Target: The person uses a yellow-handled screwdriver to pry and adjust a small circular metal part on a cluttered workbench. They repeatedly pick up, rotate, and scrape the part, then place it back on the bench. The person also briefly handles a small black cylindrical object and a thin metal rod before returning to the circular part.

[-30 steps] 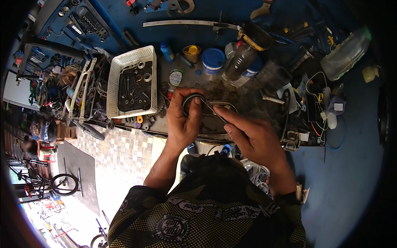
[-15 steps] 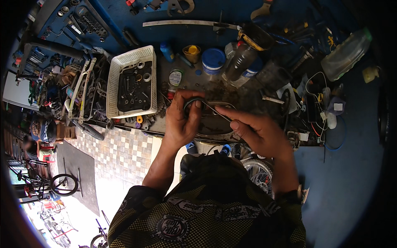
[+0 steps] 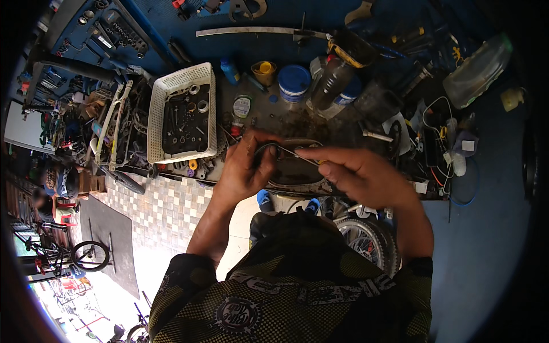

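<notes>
My left hand (image 3: 243, 168) is closed around a small dark ring (image 3: 264, 146), thumb and fingers on its edge; the hand partly covers it. From the right, my right hand (image 3: 366, 177) grips a thin metal rod-like tool (image 3: 290, 152), its forefinger stretched along it. The rod's far end reaches the ring at my left fingertips; whether it touches the ring I cannot tell. Below both hands lies a shallow oval metal tray (image 3: 311, 187) at the bench's near edge, partly hidden by them.
On the stained workbench (image 3: 286, 123) stand a white plastic basket (image 3: 154, 117) of small metal parts, a label-bearing bottle (image 3: 242, 106), a blue-lidded tub (image 3: 294, 81) and a yellow cup (image 3: 264, 71). Cables (image 3: 439, 171) and clutter fill the right. A bicycle wheel (image 3: 363, 243) stands below the bench.
Both forearms have swung slightly outward, and my right hand sits a little lower and further right. The ring and the rod stay in my hands, nearly in the same place.
</notes>
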Tool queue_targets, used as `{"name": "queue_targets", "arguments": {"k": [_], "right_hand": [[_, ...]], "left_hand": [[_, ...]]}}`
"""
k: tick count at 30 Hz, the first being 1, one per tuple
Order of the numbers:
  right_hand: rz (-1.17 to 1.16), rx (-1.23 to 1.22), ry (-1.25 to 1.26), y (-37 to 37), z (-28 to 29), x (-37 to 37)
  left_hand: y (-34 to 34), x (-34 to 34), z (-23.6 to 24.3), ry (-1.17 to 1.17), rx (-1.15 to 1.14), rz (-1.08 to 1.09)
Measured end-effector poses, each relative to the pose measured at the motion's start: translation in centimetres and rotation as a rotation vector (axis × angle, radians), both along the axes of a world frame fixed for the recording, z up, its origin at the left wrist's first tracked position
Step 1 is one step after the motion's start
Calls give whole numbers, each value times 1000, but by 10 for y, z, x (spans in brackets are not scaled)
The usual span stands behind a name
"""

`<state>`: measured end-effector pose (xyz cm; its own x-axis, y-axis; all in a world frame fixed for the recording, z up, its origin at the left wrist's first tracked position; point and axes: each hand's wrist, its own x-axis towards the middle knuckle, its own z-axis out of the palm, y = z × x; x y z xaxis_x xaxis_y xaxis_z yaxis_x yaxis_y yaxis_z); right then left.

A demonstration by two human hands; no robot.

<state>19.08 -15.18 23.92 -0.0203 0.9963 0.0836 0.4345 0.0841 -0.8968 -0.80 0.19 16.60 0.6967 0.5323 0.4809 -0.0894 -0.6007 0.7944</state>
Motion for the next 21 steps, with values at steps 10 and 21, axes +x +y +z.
{"name": "queue_targets", "arguments": {"k": [10, 21], "right_hand": [[-263, 119, -247, -11, -18, -52], [-307, 80, -530, -18, -38, -65]], "left_hand": [[-17, 9, -15, -52, -272, 189], [-24, 14, -18, -109, -379, 206]]}}
